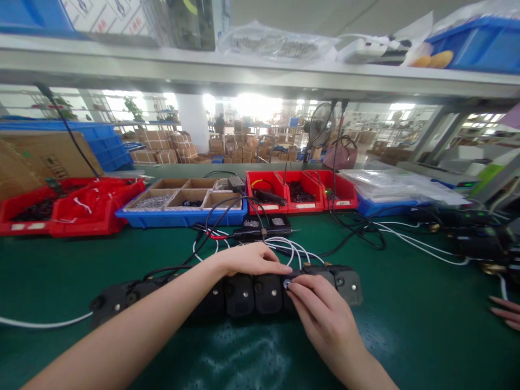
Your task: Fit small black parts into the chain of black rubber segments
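Several black housings [239, 303] are ranged across the green table [414, 336], one small silver part [286, 284] pinched at them by the right hand [325, 311], the left hand [248, 259] placed atop, its grip not discernible.

- Table [426, 292]: deep green, with pale glossy streaks near the front edge
- Blocks [239, 303]: black, several marked with a single silvery dot
- End block [349, 284]: greyer than its neighbours
- Small piece [287, 284]: pale, bluish white
- Cable [44, 324] at the left: plain white
- Tool [264, 233]: black body, silver tip, red at its back end
- Left bins [87, 222]: bright red, white labels
- Middle bins [303, 207]: red too, white labels
- Tray [182, 219]: blue, brown dividers inside
- Tiny parts [152, 202]: silvery grey
- Shelf [260, 70]: greyish white
- Box [117, 19]: white, printed with grey drawings and slanting red lettering
- Upper bin [483, 46]: blue
- Handbag [340, 154]: dusty pink
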Demonstrator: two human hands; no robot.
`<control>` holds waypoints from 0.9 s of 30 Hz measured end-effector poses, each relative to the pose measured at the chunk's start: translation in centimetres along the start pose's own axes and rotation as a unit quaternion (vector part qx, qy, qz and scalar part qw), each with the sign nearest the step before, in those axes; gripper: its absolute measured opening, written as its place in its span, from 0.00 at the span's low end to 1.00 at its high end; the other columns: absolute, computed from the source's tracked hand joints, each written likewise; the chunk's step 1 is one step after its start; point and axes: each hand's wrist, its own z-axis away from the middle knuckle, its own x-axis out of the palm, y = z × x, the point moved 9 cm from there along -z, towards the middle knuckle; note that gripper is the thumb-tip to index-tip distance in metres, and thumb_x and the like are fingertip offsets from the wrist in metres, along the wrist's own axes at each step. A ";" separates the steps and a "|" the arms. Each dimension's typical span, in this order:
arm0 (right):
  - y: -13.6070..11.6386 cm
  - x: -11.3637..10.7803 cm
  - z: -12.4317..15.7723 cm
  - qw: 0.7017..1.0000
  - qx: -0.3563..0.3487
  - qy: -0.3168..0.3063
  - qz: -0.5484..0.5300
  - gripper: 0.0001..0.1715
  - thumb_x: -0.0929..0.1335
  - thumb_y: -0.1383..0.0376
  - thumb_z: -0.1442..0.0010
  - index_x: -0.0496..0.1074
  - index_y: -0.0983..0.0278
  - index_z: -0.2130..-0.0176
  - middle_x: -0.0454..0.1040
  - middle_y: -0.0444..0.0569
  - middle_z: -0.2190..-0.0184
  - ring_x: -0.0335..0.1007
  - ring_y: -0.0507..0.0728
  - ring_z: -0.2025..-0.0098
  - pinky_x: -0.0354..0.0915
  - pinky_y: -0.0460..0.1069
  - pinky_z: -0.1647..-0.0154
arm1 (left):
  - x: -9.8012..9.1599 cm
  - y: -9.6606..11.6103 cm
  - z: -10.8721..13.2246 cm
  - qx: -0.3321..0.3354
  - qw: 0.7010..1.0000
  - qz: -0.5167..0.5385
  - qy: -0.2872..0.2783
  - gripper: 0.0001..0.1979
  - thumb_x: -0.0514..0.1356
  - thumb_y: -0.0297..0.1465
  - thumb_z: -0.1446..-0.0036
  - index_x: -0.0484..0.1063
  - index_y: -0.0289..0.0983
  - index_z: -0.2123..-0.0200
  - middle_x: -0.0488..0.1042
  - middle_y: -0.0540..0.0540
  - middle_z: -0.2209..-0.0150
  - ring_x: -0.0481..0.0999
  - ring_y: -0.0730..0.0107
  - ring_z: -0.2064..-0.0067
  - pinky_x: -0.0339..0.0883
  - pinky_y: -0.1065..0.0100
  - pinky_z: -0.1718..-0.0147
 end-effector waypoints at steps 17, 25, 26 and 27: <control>1.0 0.0 0.0 0.997 0.071 0.001 -0.036 0.07 0.64 0.69 0.31 0.73 0.64 0.56 0.72 0.49 0.66 0.72 0.53 0.67 0.70 0.45 0.67 | 0.5 0.8 0.0 0.011 0.996 -0.087 -0.012 0.21 0.68 0.42 0.54 0.81 0.37 0.58 0.78 0.49 0.66 0.72 0.65 0.63 0.60 0.71 0.67; 1.3 0.3 -0.1 0.995 0.084 0.004 -0.054 0.06 0.64 0.69 0.31 0.71 0.65 0.62 0.70 0.48 0.68 0.70 0.53 0.67 0.69 0.46 0.66 | 0.4 1.2 0.1 0.009 0.994 -0.108 -0.011 0.20 0.67 0.39 0.54 0.81 0.34 0.59 0.74 0.50 0.70 0.69 0.67 0.66 0.57 0.70 0.68; 1.3 0.3 -0.2 0.995 0.084 0.000 -0.057 0.06 0.64 0.68 0.31 0.71 0.64 0.61 0.70 0.47 0.68 0.70 0.53 0.67 0.69 0.45 0.66 | 0.4 1.4 0.3 0.013 0.993 -0.116 -0.011 0.21 0.67 0.40 0.53 0.81 0.34 0.58 0.72 0.50 0.71 0.68 0.68 0.67 0.56 0.70 0.69; 1.2 0.2 -0.3 0.995 0.084 -0.004 -0.060 0.06 0.64 0.68 0.31 0.72 0.64 0.60 0.70 0.47 0.67 0.71 0.53 0.67 0.69 0.45 0.67 | 0.2 1.6 0.5 0.016 0.993 -0.119 -0.006 0.22 0.67 0.42 0.52 0.81 0.34 0.57 0.70 0.51 0.72 0.67 0.68 0.68 0.55 0.69 0.70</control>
